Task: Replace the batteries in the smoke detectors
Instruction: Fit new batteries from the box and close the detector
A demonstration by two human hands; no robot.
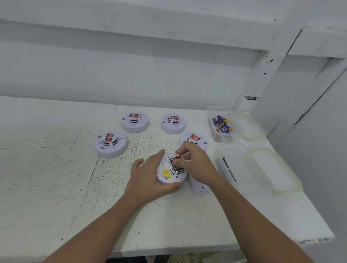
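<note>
1. Your left hand (148, 177) was curled around the rim of the open detector (169, 170), which lay face down near the front middle of the table (51, 176), its label and battery bay up.
2. Your right hand (194, 162) was pinching a small dark-red battery (178, 156) between thumb and fingertips at the far edge of the bay. Whether it was going in or coming out could not be told.
3. Risk: the battery could have slipped from so small a pinch and rolled off across the table.
4. Risk: if seated the wrong way round or forced, the contacts might have bent; polarity marks were not readable.
5. Risk: your right forearm lay over the loose white cover (200, 187) just beside the detector, so a sweep could have pushed it toward the table's edge.
6. Risk: the mixed batteries in the far tub (224, 127) invited confusing old with new.
7. Count: five detectors, one open and four closed ones (111, 144) behind it, the right one partly hidden by your hand.
8. Count: two clear tubs; the near tub (239, 164) held what looked like one pen (229, 169). Two lids (252, 126) lay beside them.
9. Count: loose batteries in the far tub roughly five or six; the exact number could not be told.
</note>
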